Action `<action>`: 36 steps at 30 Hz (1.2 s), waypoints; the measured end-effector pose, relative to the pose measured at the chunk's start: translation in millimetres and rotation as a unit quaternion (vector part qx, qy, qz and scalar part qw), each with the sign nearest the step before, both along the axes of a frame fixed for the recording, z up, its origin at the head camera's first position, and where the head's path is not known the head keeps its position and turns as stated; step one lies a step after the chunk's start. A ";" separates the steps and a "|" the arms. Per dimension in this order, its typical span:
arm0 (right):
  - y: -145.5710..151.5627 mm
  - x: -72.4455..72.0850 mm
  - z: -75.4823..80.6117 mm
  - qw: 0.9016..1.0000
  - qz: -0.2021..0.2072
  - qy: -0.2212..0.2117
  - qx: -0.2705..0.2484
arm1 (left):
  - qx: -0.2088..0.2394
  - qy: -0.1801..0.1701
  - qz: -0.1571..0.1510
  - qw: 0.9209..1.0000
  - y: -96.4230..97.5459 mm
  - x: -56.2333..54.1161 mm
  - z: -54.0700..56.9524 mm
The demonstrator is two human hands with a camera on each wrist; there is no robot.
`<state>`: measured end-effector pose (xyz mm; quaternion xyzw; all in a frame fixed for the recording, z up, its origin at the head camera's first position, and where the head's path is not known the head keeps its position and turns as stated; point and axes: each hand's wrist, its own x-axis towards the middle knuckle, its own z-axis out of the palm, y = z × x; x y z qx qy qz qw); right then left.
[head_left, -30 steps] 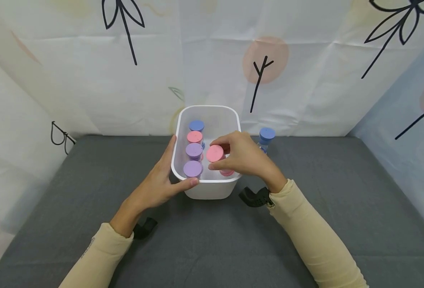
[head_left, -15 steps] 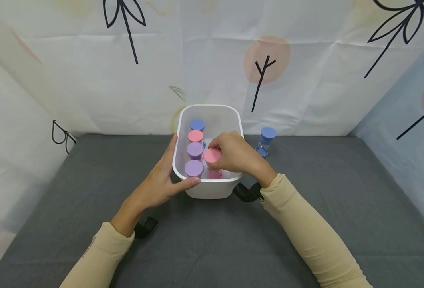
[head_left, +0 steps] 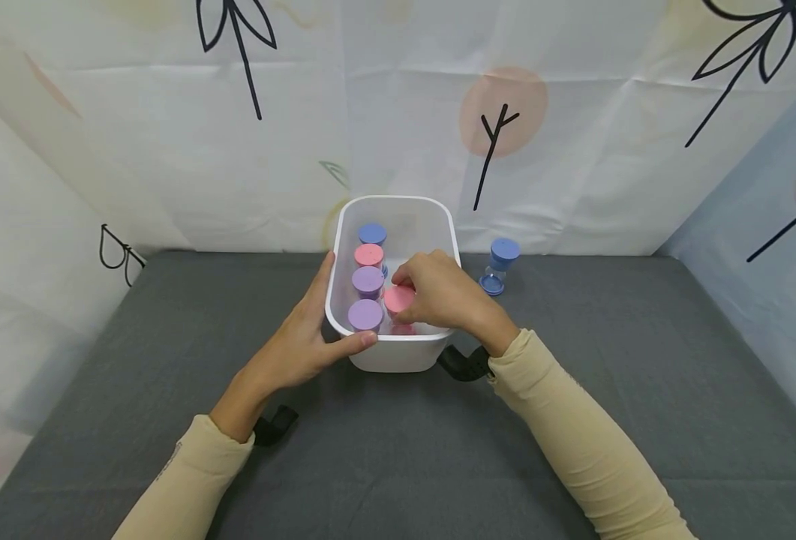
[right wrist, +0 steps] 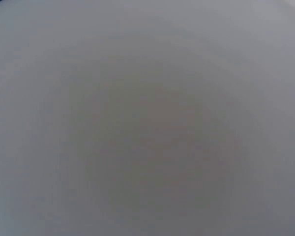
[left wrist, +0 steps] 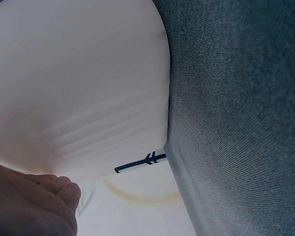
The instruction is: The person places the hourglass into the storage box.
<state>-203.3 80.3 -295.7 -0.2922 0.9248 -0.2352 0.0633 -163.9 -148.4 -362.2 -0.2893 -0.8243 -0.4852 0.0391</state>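
Observation:
A white plastic bin (head_left: 401,355) stands on the dark cloth. My left hand (head_left: 292,352) holds its near left corner, thumb at the front rim and fingers along the outer left side; the left wrist view shows those fingers (left wrist: 54,189) against the wall. Inside the bin, my right hand (head_left: 441,292) pinches a pink sand timer (head_left: 399,298) by its upper part, near the front. Left of it stands a column of sand timers: blue (head_left: 372,233), pink (head_left: 368,256), purple (head_left: 367,281) and another purple timer (head_left: 365,316). The bin's wall (right wrist: 147,118) fills the right wrist view, blurred.
A blue sand timer (head_left: 500,265) stands upright on the grey cloth (head_left: 398,450), just right of the bin. Behind the bin hangs a pale printed curtain (head_left: 404,127), close to its far end.
My right hand has moved slightly left and lowered the pink sand timer deeper into the bin. The blue timer outside now shows fully. The left hand stays at the bin.

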 end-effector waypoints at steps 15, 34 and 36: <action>15.0 6.7 -8.1 0.992 0.003 0.038 -0.120 | 0.007 0.002 -0.007 1.000 1.5 0.1 0.2; 24.3 8.7 -35.7 0.881 0.045 0.133 -0.452 | 0.011 0.004 -0.008 1.000 1.4 -0.6 0.4; 25.6 8.6 -35.4 0.882 0.047 0.132 -0.450 | 0.011 0.005 -0.009 1.000 1.4 -0.5 0.8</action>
